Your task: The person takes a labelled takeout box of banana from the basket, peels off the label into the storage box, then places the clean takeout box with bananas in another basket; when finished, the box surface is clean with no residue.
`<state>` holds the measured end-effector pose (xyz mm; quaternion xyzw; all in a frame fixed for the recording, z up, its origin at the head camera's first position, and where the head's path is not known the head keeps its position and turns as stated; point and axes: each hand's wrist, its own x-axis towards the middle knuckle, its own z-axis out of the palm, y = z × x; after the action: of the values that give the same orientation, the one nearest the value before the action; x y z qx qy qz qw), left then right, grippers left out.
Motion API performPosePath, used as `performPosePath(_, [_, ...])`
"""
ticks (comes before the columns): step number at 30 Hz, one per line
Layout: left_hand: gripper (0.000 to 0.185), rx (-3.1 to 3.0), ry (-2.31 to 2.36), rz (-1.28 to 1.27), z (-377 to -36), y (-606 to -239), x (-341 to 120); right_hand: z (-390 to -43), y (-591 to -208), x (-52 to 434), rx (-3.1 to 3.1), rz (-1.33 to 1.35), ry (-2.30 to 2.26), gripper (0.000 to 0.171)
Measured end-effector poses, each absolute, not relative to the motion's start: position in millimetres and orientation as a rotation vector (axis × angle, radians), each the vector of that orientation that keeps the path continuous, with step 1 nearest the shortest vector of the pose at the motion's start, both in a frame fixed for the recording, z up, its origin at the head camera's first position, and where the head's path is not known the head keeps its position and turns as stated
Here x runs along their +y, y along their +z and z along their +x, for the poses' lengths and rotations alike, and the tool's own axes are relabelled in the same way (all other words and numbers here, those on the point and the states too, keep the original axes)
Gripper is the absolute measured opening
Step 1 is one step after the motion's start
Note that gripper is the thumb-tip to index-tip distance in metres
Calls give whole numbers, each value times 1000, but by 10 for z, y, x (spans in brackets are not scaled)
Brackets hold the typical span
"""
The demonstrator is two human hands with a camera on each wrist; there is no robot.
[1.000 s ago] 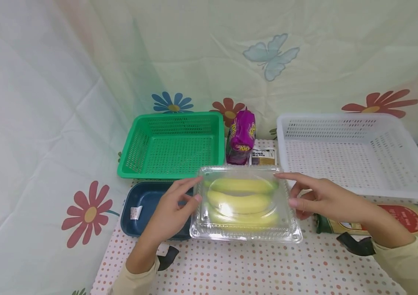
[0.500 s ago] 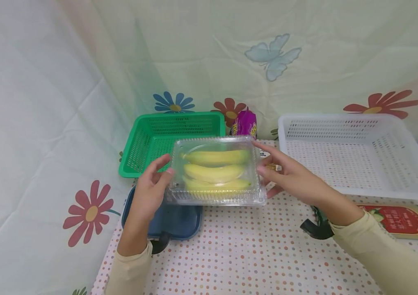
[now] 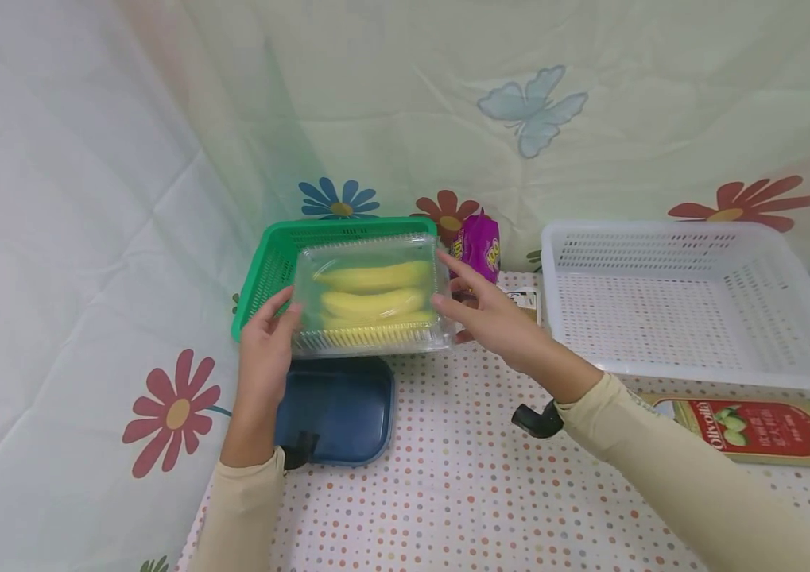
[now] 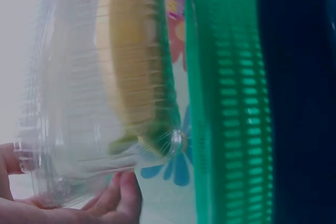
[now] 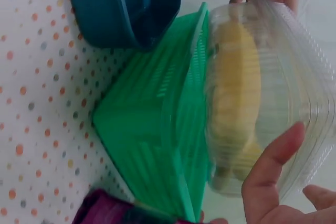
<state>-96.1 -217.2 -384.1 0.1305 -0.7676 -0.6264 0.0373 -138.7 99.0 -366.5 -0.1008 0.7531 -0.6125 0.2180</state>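
Observation:
A clear plastic clamshell box [image 3: 369,346] with several yellow bananas [image 3: 374,302] inside is held between both hands over the green basket [image 3: 266,262]. My left hand [image 3: 265,349] grips its left end; in the left wrist view the fingers [image 4: 113,195] curl around the box's lower corner. At the right end my right hand [image 3: 494,318] holds the box with thumb and fingers spread along the edge. The right wrist view has the box just above the rim of the basket [image 5: 152,114], with a thumb or finger on the lid's side.
In front of the green basket sits a dark blue tray [image 3: 347,421]. A purple bag [image 3: 479,242] and a small packet [image 3: 526,300] stand between it and the white basket [image 3: 669,367]. A pack of spaghetti [image 3: 769,429] lies at the right.
Both hands have carried the banana box left and away from the body, from above the dotted table to over the green basket. The blue tray and the small packet show more now.

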Motion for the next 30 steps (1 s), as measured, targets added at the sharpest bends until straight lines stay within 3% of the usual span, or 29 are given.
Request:
performPosePath(14, [59, -2428, -1874, 362, -1361, -3985, -2426, -1666, -3857, 494, 2063, -141, -1775, 70])
performPosePath(30, [58, -2581, -2010, 382, -1805, -4121, -2781, -1933, -4087, 168, 2154, -167, -1615, 70])
